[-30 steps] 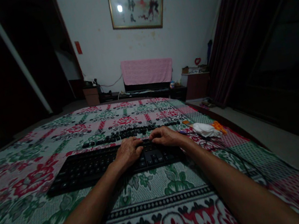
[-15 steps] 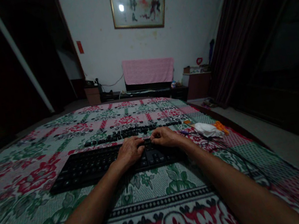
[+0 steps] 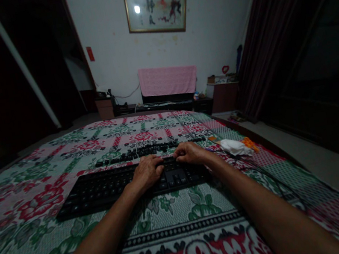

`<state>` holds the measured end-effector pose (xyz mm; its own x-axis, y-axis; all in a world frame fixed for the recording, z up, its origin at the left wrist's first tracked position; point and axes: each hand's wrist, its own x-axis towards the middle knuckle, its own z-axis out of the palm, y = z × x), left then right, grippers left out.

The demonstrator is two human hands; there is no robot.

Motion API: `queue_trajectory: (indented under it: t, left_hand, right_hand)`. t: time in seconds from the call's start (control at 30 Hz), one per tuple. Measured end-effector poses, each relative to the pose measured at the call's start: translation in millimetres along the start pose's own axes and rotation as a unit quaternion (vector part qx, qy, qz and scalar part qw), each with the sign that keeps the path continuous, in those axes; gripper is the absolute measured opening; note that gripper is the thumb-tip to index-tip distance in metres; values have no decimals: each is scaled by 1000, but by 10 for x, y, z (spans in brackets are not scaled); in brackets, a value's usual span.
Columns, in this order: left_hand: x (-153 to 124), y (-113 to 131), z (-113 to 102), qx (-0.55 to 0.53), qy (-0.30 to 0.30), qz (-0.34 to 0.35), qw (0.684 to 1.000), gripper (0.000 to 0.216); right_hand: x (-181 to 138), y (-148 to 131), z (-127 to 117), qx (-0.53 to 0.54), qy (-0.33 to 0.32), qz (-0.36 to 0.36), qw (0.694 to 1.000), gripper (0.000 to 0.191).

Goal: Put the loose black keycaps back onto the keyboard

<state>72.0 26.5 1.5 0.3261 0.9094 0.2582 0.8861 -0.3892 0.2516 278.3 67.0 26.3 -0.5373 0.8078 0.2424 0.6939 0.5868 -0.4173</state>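
Observation:
A black keyboard (image 3: 102, 190) lies across a floral bed cover (image 3: 29, 181). My left hand (image 3: 146, 172) rests on the keyboard's right half with its fingers curled down onto the keys. Just to its right, my right hand (image 3: 190, 153) hovers at the keyboard's far edge, fingers drawn together in a pinch; what they hold is too dark and small to name. Beyond the keyboard, loose black keycaps (image 3: 135, 153) lie in rows on the cover. The two hands nearly touch at the fingertips.
A crumpled white cloth (image 3: 233, 147) and a small orange thing (image 3: 249, 144) lie right of the keyboard, near the bed's right edge. A dark cable (image 3: 264, 176) runs along that side. A pink-draped cabinet (image 3: 168, 81) stands at the far wall.
My right hand has lifted slightly toward the keyboard's far edge. My left hand stays on the keys. The view has shifted a little.

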Motion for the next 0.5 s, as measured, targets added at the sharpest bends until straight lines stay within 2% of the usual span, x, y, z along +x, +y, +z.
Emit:
queue_trajectory:
  t: [0.27,0.5]
  left_hand:
    - [0,16,-21,-1,-5,2,1000,35]
    - [-2,7,-7,-3,-2,-5,1000,35]
  right_hand:
    - [-11,-12,-50,-12,-22,-2,1000,28]
    - [-22,2,-58,-24,-15,0,1000,29]
